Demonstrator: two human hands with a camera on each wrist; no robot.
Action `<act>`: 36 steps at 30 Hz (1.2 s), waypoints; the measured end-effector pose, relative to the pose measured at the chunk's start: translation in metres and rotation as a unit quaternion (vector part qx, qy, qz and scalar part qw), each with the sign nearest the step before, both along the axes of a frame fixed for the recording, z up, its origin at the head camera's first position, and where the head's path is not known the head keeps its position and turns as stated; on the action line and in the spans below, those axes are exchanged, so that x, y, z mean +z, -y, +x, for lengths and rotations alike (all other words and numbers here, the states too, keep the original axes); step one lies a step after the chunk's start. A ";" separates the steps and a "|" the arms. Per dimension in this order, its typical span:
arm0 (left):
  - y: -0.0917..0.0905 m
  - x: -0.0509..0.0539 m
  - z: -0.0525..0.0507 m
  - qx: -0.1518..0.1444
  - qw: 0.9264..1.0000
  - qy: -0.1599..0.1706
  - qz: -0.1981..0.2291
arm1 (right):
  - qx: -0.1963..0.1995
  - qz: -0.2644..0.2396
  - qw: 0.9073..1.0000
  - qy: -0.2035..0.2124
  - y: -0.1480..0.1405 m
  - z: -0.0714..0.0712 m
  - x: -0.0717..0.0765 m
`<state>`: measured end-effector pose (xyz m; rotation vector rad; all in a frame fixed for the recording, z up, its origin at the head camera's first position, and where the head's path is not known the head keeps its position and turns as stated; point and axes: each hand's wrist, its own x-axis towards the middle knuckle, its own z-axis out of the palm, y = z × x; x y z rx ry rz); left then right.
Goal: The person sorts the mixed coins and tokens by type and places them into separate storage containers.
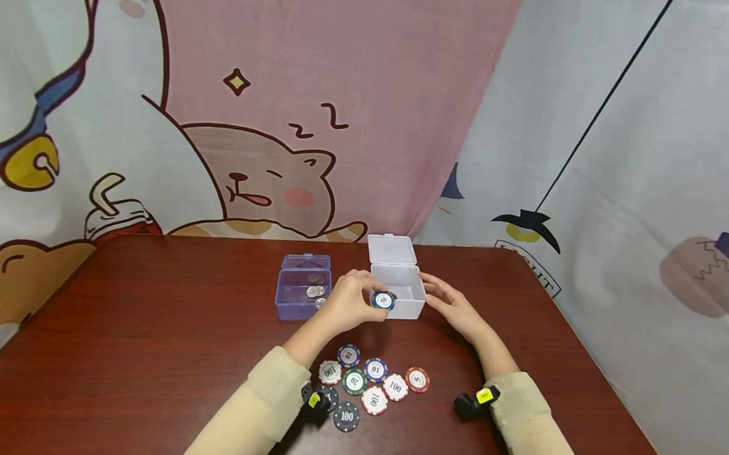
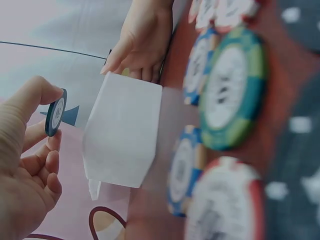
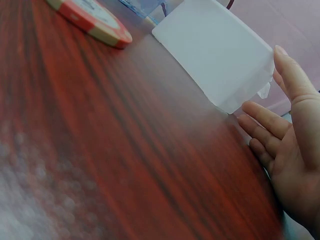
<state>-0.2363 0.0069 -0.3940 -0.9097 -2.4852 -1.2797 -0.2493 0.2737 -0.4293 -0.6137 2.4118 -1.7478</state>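
My left hand (image 1: 352, 299) pinches a dark-rimmed poker chip (image 1: 384, 300) between thumb and fingers, at the front left of an open white plastic box (image 1: 406, 309). In the left wrist view the chip (image 2: 56, 113) is held nearly on edge, apart from the box (image 2: 122, 130). The box's lid (image 1: 392, 249) is tipped back. At the box's right side is my right hand (image 1: 455, 309), its fingers extended. The right wrist view shows the thumb of that hand (image 3: 295, 150) against the box's upper edge and the other fingers beside its base.
A translucent blue box (image 1: 295, 309), lid raised, stands left of the white one with several coins (image 1: 315, 291) inside. Nearer me, several loose chips lie on the brown table (image 1: 155, 354), among them a green one (image 1: 354, 381), a red one (image 1: 417, 379) and a black one (image 1: 346, 416).
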 end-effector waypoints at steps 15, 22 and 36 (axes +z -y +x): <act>-0.018 0.005 -0.028 0.061 0.998 0.024 0.004 | -0.008 0.000 1.000 -0.006 -0.011 -0.014 -0.025; -0.021 -0.003 -0.036 0.078 0.997 0.011 -0.005 | -0.007 -0.005 1.000 0.001 -0.010 -0.013 -0.022; -0.027 -0.012 -0.043 0.126 0.990 0.003 -0.066 | -0.007 0.002 1.000 0.001 -0.006 -0.009 -0.014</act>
